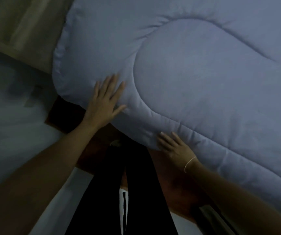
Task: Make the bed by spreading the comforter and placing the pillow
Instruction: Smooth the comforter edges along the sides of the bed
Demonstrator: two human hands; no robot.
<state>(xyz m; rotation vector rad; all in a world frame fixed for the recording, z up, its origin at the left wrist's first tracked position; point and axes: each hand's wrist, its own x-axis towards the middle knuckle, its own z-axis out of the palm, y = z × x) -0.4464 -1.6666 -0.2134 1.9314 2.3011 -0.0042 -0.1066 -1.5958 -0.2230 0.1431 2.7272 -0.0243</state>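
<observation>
A pale blue quilted comforter [195, 73] covers the bed and fills most of the view, its corner hanging over the near left end. My left hand [105, 100] lies flat with spread fingers on that corner. Lower down, my right hand [173, 145] presses with straight fingers against the comforter's near edge, where it drapes over the bed side. A thin bracelet circles the right wrist. No pillow is in view.
A dark reddish-brown wooden bed frame [65, 114] shows under the comforter's corner and along the near side. Light floor [14, 124] lies to the left. A beige wall or panel [21, 22] stands at the top left. My dark trouser legs [119, 192] are below.
</observation>
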